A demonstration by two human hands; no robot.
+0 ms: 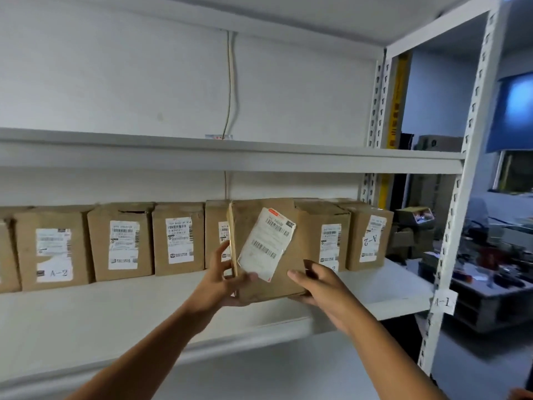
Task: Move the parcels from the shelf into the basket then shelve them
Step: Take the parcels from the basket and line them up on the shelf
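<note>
Hands met around one cardboard parcel (pixel 268 249) in the head view, held up in front of the row of boxes on the middle shelf (pixel 121 307). The left hand (pixel 223 280) gripped the parcel's lower left corner — thumb lying across the front face near the bottom of the label, fingers reaching up along the left edge. The right hand (pixel 317 284) cupped the lower right corner from beneath, fingers curled under the base and the thumb set against the front. The parcel's white shipping label (pixel 266 243), with a red strip at its top, sat tilted on the brown face.

Behind it stood a row of parcels (pixel 121 241) along the back of the same shelf, upright and side by side, each with a white label; two showed a handwritten "A-2". The parcel in hand hid part of two boxes in that row. The upper shelf (pixel 230 157) lay bare apart from a thin cable (pixel 230 82) running down the wall. A paper tag (pixel 442 302) reading "A-1" hung on the right upright — beyond it, a cluttered, blurred work area.
</note>
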